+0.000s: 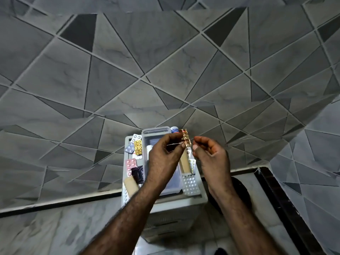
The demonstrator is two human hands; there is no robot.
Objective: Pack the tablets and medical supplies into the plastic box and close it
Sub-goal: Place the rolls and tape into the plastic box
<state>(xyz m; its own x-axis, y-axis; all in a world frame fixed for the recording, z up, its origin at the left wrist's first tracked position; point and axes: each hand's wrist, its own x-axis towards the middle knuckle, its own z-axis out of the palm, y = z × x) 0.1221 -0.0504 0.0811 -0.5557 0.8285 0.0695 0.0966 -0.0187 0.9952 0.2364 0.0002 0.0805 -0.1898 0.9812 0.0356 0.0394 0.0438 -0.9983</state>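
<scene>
A clear plastic box [156, 130] stands open on a grey stool [200, 199], mostly behind my hands. My left hand [163, 155] pinches a gold-and-red blister strip [185, 138] above the box's right side. My right hand [211, 155] hovers just right of the strip with fingers curled and holds nothing. Left of the box lie a yellow tablet strip [138, 147], a pink strip [131, 165], a dark strip [138, 173] and a beige plaster [131, 185]. A white strip [190, 184] and a tape roll [174, 130] lie to the right.
The stool stands against a wall of grey triangular tiles [165, 70]. A dark skirting line [55, 203] runs along the floor. A dark round object [241, 190] sits on the floor to the right of the stool.
</scene>
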